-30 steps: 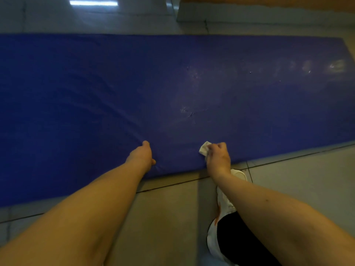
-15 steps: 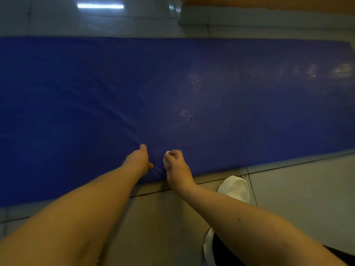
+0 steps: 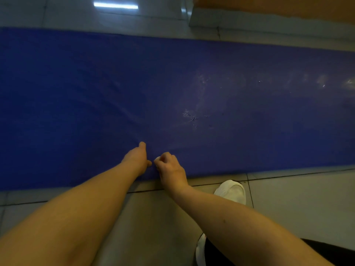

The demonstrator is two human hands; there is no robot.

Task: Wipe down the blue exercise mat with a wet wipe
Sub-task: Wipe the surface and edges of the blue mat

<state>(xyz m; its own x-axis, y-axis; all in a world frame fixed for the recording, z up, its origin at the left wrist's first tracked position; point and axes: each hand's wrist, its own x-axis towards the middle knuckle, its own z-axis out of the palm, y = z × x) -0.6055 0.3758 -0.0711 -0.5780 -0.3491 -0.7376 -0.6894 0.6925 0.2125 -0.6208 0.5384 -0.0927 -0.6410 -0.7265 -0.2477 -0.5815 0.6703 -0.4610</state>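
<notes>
The long blue exercise mat (image 3: pixel 96 96) lies across the tiled floor, with scuffs and wet sheen right of its middle. My left hand (image 3: pixel 136 158) presses on the mat near its front edge, index finger stretched forward, the fabric creased around it. Right beside it, my right hand (image 3: pixel 170 166) grips a small white wet wipe (image 3: pixel 157 158); only a sliver of the wipe shows at the knuckles, against the mat's front part. The two hands almost touch.
Grey floor tiles (image 3: pixel 299 196) run in front of the mat, where my white shoe (image 3: pixel 231 190) stands. A second white shoe (image 3: pixel 200 250) shows lower down. A raised ledge and orange wall (image 3: pixel 269 14) lie behind the mat.
My right hand has slid the wipe leftward along the mat's front part, from well right of my left hand to right beside it. My left hand has stayed in place.
</notes>
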